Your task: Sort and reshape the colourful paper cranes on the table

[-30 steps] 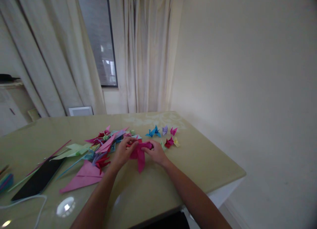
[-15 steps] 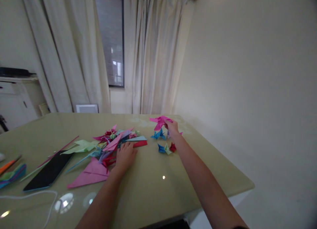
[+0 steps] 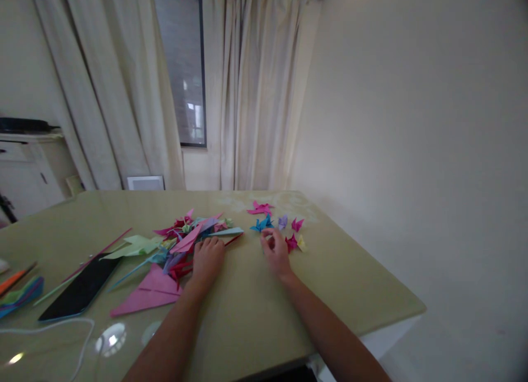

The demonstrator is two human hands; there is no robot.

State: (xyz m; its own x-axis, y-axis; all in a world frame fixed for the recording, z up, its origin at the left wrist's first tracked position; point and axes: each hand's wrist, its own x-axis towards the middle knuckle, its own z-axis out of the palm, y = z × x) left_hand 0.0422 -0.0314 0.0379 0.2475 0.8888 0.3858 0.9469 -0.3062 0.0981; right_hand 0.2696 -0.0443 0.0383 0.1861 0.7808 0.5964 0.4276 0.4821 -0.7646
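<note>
My left hand (image 3: pixel 209 259) lies with its fingers stretched over the right edge of a pile of folded paper pieces, beside a dark red strip (image 3: pixel 234 239). A large pink folded sheet (image 3: pixel 150 290) sticks out of the pile near my wrist. Just in front of a blue origami piece (image 3: pixel 263 223), my right hand (image 3: pixel 276 254) hovers with curved fingers apart, nothing visible in them. Behind it lies a bright pink pinwheel-like paper shape (image 3: pixel 260 208). A purple piece (image 3: pixel 282 222), a magenta piece (image 3: pixel 297 224), a crimson piece (image 3: pixel 291 243) and a pale yellow piece (image 3: pixel 302 243) sit close by.
To the left lie a black phone or tablet (image 3: pixel 80 288), a pale green folded paper (image 3: pixel 134 245) and a white cable (image 3: pixel 49 327). Coloured papers (image 3: pixel 22 296) sit at the far left. The table's right edge (image 3: pixel 371 263) runs near the wall.
My right hand has let go of the pink pinwheel-like shape, which now lies at the back of the table. It has come down and nearer, to the front of the blue piece. My left hand stays put.
</note>
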